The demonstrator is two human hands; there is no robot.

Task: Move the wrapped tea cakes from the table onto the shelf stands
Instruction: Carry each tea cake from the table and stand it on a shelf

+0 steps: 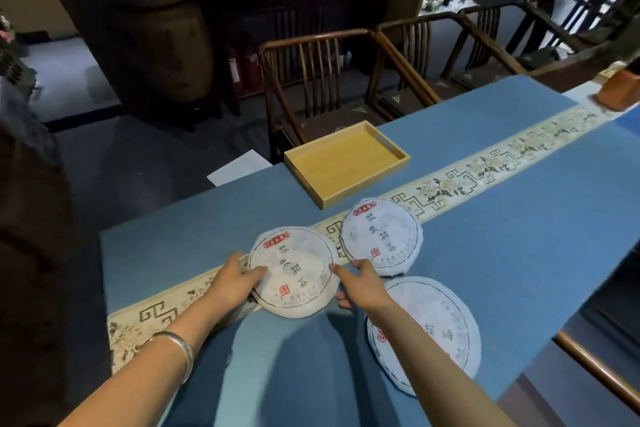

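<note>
left hand (232,282) with bracelet (178,347) on wrist, fingers (254,274) curled on left rim of the near-left tea cake (294,267). right hand (360,284) grips its right rim, thumb on top. cake between both hands, on the blue surface (519,236) over the patterned runner (485,166). second cake (381,236) just beside, right; third cake (440,326) under right forearm. wooden tray (346,163) beyond.

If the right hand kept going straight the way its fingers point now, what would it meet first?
The right hand points up and left at the tea cake between both hands, and its fingers already seem to touch that cake's right rim. So it would push into that cake first, though true contact is hard to confirm.
</note>
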